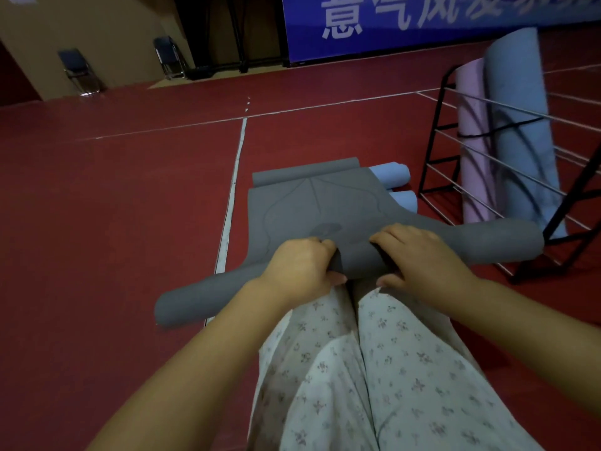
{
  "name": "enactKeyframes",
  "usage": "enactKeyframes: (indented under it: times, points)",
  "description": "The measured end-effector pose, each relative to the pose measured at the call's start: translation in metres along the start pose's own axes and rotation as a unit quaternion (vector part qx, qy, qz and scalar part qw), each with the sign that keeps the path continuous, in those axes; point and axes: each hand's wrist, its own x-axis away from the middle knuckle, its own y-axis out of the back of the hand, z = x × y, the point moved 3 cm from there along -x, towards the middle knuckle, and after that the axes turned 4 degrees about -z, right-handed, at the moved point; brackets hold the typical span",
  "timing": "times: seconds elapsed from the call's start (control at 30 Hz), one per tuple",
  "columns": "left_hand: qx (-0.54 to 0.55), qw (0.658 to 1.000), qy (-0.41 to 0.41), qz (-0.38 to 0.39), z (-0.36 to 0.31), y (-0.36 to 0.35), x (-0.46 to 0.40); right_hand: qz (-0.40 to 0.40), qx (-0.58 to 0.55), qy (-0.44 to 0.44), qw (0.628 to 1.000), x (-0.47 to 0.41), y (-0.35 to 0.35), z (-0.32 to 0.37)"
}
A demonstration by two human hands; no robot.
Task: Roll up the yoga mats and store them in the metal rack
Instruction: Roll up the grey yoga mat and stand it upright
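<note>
Grey yoga mat (328, 206) half rolled, left hand (300, 266) and right hand (419, 255) fingers clenched around its roll

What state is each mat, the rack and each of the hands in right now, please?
Grey yoga mat: partly rolled, far part flat on floor.
Left hand: grips the roll.
Right hand: grips the roll.
Two blue mats: rolled, lying on floor.
Metal rack: holds upright pink mat and blue mat.
</note>
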Motion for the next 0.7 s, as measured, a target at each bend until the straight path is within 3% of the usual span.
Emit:
enactKeyframes:
  times: [0.1,0.2,0.4,0.6,0.7]
  points:
    - [0.036,0.999,0.006,0.037,0.003,0.004,-0.006,-0.02,-0.005,-0.001,1.0,0.002,-0.012,0.002]
    - [0.084,0.993,0.026,0.077,0.007,0.004,-0.008,0.011,-0.002,0.001,1.0,-0.01,-0.007,0.003]
    - [-0.056,0.998,-0.007,0.007,0.004,-0.004,-0.006,0.074,-0.021,0.008,0.997,-0.024,-0.002,-0.005]
    - [-0.125,0.992,-0.013,-0.026,0.002,-0.006,-0.004,0.039,0.023,0.03,0.999,-0.017,-0.012,-0.002]
    - [-0.093,0.993,-0.045,-0.057,0.002,-0.005,0.003,0.024,0.03,0.033,0.999,-0.017,-0.016,-0.003]
